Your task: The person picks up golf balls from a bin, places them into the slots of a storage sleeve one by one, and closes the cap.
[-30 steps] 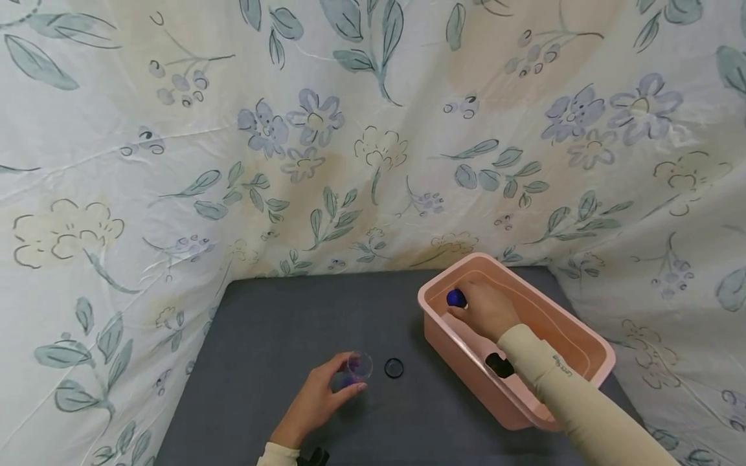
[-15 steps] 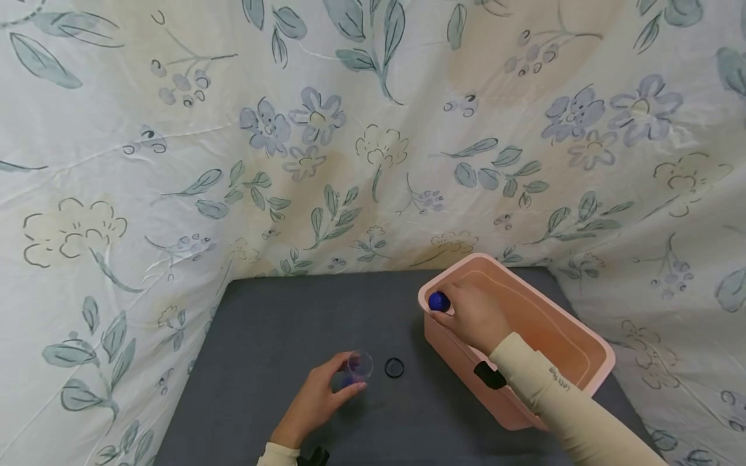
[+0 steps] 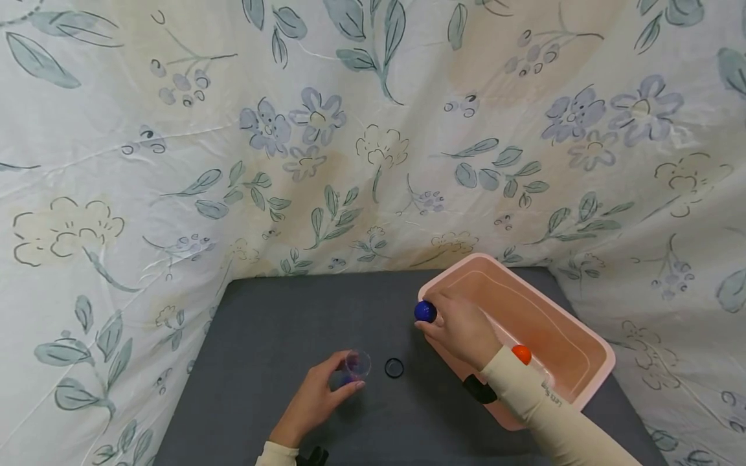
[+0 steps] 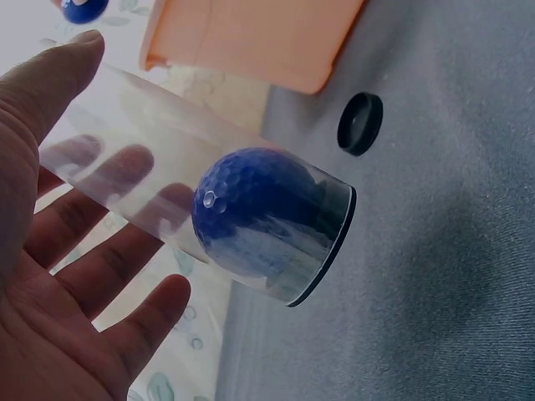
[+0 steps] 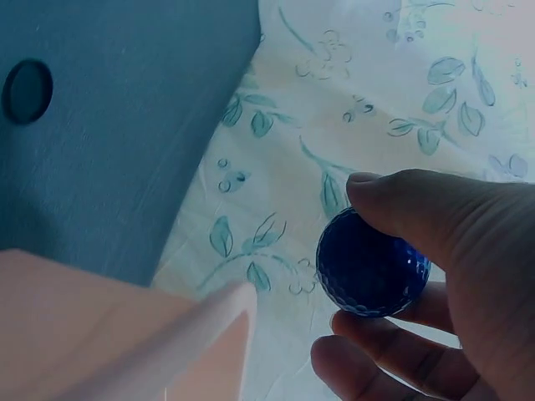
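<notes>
My left hand (image 3: 317,395) grips a clear plastic tube (image 4: 142,159) that stands on the dark table, thumb on one side and fingers on the other. Inside it, at the bottom, sits a blue golf ball (image 4: 255,209). Between thumb and fingers my right hand (image 3: 463,327) pinches a second blue golf ball (image 3: 425,311), dimpled and shiny in the right wrist view. That hand is over the left rim of the pink bin (image 3: 559,303). A round black cap (image 3: 394,368) lies on the table just right of the tube.
An orange ball (image 3: 521,354) lies inside the bin, partly covered by the right sleeve. The bin occupies the right side of the dark table (image 3: 303,317). Floral cloth (image 3: 379,213) hangs behind and at both sides.
My right hand has carried the blue golf ball up out of the bin and leftward over its rim. The orange ball has come into sight. My left hand has hardly moved.
</notes>
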A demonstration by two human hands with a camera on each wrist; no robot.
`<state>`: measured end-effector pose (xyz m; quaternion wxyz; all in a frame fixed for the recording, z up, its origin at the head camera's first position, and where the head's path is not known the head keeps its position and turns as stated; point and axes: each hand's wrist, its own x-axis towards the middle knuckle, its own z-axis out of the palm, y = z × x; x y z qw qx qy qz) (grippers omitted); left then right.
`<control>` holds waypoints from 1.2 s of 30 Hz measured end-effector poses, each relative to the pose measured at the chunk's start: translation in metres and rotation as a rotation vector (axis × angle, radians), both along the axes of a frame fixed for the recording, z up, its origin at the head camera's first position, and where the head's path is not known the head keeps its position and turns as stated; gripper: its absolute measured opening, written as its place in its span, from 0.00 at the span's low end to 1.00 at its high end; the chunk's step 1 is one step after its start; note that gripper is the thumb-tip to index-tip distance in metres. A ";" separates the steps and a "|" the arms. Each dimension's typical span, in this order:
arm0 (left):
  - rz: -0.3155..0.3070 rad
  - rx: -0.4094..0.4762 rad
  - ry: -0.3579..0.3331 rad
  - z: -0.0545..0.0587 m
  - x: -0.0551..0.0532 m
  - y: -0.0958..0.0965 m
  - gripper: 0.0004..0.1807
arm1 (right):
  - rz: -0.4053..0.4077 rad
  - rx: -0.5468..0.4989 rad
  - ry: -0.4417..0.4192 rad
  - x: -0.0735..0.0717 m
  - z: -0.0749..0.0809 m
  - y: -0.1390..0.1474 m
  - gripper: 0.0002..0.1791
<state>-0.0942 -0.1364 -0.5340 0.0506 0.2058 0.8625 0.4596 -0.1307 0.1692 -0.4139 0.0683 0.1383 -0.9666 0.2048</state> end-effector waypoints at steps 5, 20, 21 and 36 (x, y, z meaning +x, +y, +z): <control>0.003 -0.015 0.005 0.001 -0.001 0.001 0.28 | -0.012 -0.060 0.016 0.007 -0.005 -0.009 0.27; -0.013 -0.015 0.005 0.001 -0.001 0.003 0.27 | -0.014 -0.327 -0.072 0.020 -0.035 -0.033 0.25; -0.015 -0.012 0.004 0.001 -0.001 0.003 0.27 | -0.019 -0.346 -0.084 0.021 -0.037 -0.034 0.25; -0.035 0.016 -0.013 -0.001 -0.001 0.005 0.27 | 0.063 -0.614 -0.092 0.034 -0.056 -0.054 0.24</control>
